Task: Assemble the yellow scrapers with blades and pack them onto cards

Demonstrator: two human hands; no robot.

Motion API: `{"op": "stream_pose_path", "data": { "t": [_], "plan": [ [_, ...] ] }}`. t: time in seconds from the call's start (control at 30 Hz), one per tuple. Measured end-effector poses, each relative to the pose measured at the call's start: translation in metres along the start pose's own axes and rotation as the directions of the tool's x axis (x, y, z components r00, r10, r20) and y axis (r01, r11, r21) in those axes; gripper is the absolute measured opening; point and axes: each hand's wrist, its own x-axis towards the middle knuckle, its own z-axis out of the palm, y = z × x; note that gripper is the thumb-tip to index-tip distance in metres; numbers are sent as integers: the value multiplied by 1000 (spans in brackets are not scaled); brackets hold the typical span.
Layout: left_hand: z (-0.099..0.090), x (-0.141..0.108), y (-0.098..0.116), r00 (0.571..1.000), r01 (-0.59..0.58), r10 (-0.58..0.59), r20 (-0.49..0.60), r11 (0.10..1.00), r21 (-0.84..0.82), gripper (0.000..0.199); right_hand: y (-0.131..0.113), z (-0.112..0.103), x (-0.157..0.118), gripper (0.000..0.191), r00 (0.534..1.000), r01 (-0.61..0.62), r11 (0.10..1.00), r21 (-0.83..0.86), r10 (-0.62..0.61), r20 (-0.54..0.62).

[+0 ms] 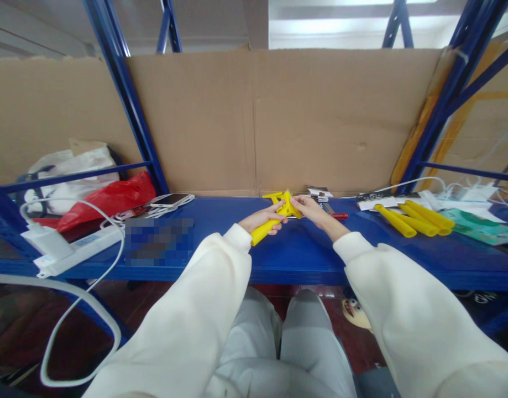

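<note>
My left hand [264, 219] is closed around a yellow plastic tool with a round tapered handle [262, 233] that points down and to the left. At the tool's far end is a wider yellow plastic head [287, 205], with my right hand [308, 208] pinching its right side. Whether handle and head are one piece, I cannot tell. Another yellow plastic part [272, 195] shows just behind my left fingers. Close to my right wrist lies a small red-handled item [340, 216], partly hidden by the wrist.
Several yellow tapered tubes [415, 219] lie on the right of the blue table [220, 249], by a green packet [480, 225]. To the left are a phone [171, 200], a power strip [82, 251] and a red bag [108, 203]. A cardboard wall [195, 121] stands behind.
</note>
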Motion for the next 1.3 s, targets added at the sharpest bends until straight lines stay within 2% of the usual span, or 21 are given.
{"op": "stream_pose_path", "data": {
  "t": [0.3,0.47,0.67,0.9,1.17,1.3],
  "plan": [
    [-1,0,0,1000,-6,6,1,1000,19,90,-2,1,-2,51,1000,7,999,-31,-7,5],
    [0,-1,0,1000,7,-7,0,1000,28,89,-5,1,-5,58,1000,-10,1000,1,10,20],
    [1,-2,0,1000,11,-11,8,1000,16,92,-7,0,-7,56,998,-49,998,35,47,52],
    [0,-2,0,999,-6,6,36,1000,-14,94,-5,1,-5,55,999,-28,1000,12,28,20],
    [4,-4,2,1000,-14,14,-4,1000,-3,90,4,2,-1,61,1000,-4,1000,21,4,-5],
    [3,-4,3,999,-34,33,-17,999,-33,92,7,-9,4,54,997,13,998,-62,-18,-76]
  ]
}}
